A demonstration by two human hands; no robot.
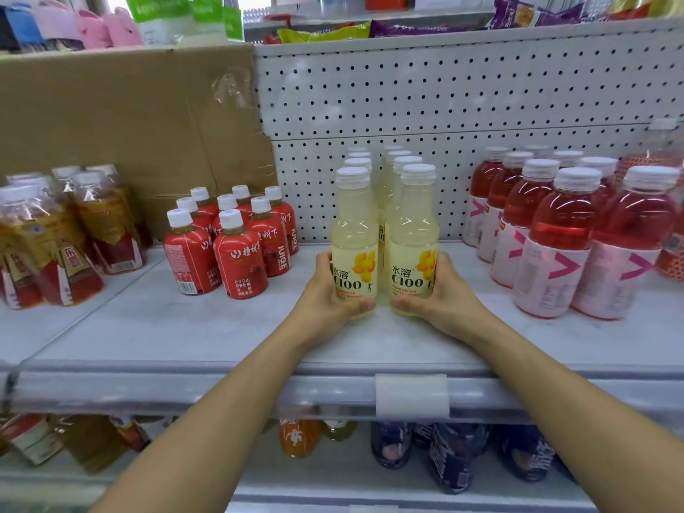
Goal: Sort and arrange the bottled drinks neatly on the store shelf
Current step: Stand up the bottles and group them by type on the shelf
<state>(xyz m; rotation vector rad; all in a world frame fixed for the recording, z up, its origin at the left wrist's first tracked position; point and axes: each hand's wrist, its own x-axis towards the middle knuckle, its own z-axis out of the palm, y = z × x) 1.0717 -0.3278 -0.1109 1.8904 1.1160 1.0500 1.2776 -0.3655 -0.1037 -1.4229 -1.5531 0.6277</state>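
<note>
Two rows of pale yellow lemon drink bottles stand at the middle of the grey shelf (207, 327). My left hand (329, 294) grips the front bottle of the left row (353, 231) around its lower label. My right hand (440, 294) grips the front bottle of the right row (413, 235) the same way. Both front bottles stand upright, side by side, almost touching. Several more yellow bottles (392, 168) line up behind them, mostly hidden.
Small red juice bottles (229, 242) cluster to the left, with amber tea bottles (70, 235) further left. Pink-red drink bottles (555, 231) fill the right side. A cardboard sheet (122, 120) and pegboard (444, 90) back the shelf. A lower shelf holds dark and orange bottles (455, 457).
</note>
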